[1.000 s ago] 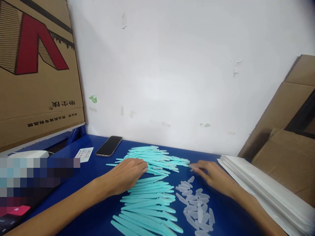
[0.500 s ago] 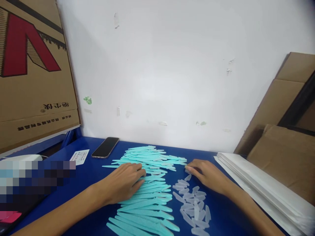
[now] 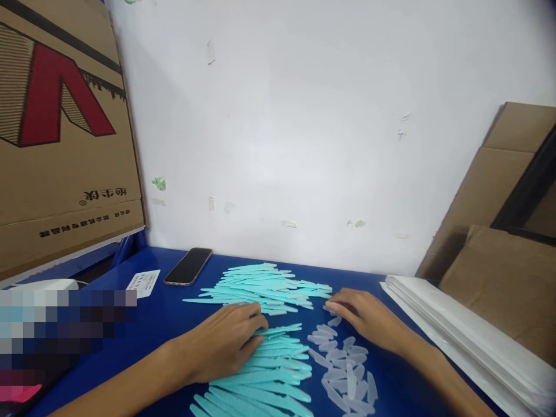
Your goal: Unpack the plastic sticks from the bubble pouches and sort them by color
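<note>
Near the far left corner of the blue tabletop [image 3: 160, 315], a phone [image 3: 189, 266] lies flat, with a printed card [image 3: 144, 283] nearer the left edge. Further right, the left hand [image 3: 223, 339] reaches over a near row of teal sticks [image 3: 260, 379], which fans side by side towards the near edge; one stick shows beyond its bent fingers, but I cannot tell whether that grip is pinching it or merely resting over it. Behind, towards the far edge, sits a far heap of teal sticks [image 3: 256, 284], overlapping loosely, with a strip of tabletop between the two groups. To the right of the row, a scatter of clear pieces [image 3: 351, 379] runs down to the near edge. Above it, the right hand [image 3: 369, 313] has thumb and finger pinching what looks like one small clear piece [image 3: 329, 309], just beside the heap's right end. Progress looks partial: sticks lie in both groups and many clear pieces are loose, though which sticks have been handled, or carry a clear piece, is too small to tell. White sheets [image 3: 456, 330] are stacked along the right edge
</note>
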`<state>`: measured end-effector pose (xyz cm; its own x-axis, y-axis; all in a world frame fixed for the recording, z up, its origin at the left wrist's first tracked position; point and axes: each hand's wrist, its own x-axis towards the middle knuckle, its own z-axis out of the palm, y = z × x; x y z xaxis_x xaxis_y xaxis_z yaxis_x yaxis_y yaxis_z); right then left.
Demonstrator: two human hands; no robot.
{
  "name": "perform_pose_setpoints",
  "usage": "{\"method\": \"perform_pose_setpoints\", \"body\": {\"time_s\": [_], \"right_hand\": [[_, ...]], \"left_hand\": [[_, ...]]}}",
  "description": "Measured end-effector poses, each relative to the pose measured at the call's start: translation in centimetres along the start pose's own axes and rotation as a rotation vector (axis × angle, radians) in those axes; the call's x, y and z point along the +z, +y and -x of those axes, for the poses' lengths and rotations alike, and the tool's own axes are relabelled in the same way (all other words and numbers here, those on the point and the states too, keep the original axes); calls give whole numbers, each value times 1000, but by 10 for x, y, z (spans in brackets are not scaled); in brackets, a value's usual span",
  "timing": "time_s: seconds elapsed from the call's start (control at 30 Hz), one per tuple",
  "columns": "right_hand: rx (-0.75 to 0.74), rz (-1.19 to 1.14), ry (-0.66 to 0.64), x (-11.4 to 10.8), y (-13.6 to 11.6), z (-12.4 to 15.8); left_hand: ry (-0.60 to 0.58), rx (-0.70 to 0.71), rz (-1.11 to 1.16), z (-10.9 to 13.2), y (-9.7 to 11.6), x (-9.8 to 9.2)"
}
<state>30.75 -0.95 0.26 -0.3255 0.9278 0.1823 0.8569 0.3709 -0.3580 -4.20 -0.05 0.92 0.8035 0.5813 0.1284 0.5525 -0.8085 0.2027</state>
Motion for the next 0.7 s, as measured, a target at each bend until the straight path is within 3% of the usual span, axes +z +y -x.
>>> {"method": "perform_pose_setpoints", "body": {"time_s": [0.27,0.43,0.7], "right_hand": [[-2,36,-17,4,-7,0],[-7,33,-44,2,-18,2],[-53,16,63,3,-20,2]], "left_hand": [[141,-137,-195,-8,-20,-5],[96,-213,-247,-7,-34,-3],[131,-243,-297,-7,-32,-9]]}}
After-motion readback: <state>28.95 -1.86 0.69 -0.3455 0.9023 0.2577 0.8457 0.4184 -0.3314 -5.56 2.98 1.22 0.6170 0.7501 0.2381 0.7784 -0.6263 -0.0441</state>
